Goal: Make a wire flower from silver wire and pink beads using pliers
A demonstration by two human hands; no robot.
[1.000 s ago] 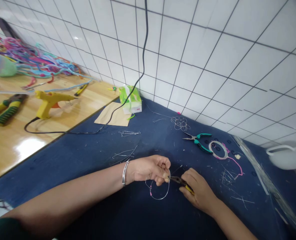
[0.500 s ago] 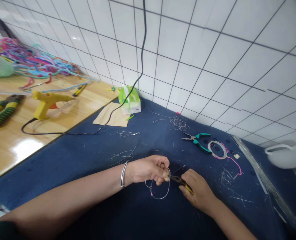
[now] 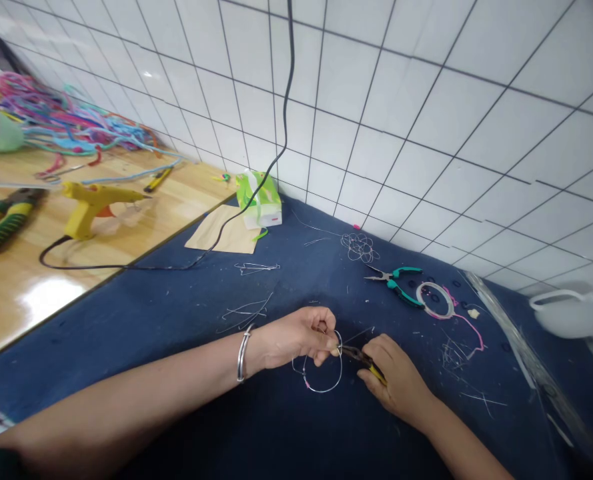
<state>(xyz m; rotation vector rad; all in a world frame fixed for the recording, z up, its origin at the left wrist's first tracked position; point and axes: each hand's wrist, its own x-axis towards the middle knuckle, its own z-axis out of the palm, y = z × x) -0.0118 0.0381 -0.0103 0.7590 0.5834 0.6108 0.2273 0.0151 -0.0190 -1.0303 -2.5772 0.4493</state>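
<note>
My left hand (image 3: 303, 335) pinches a thin silver wire ring (image 3: 326, 391) between thumb and fingers. The ring hangs below the fingertips and has a small pink bit on its lower left. Closed round yellow-handled pliers (image 3: 375, 371) is my right hand (image 3: 396, 380). The dark jaws of the pliers meet the wire right by my left thumb tip; whether they are clamped on it is too small to tell. A straight wire end sticks out up and to the right between the hands. Both hands are over the dark blue mat (image 3: 176, 307).
Teal-handled pliers (image 3: 395, 279) and a white ring-shaped spool (image 3: 435, 300) lie to the right. Loose wire pieces (image 3: 249, 312) and a flower-shaped wire coil (image 3: 359, 247) are beyond my hands. A yellow glue gun (image 3: 89, 210) stands left, its black cable crossing the mat.
The wire ring has tilted and shifted up slightly with my left hand. The pliers stay at the same spot by the left fingertips, in my right hand.
</note>
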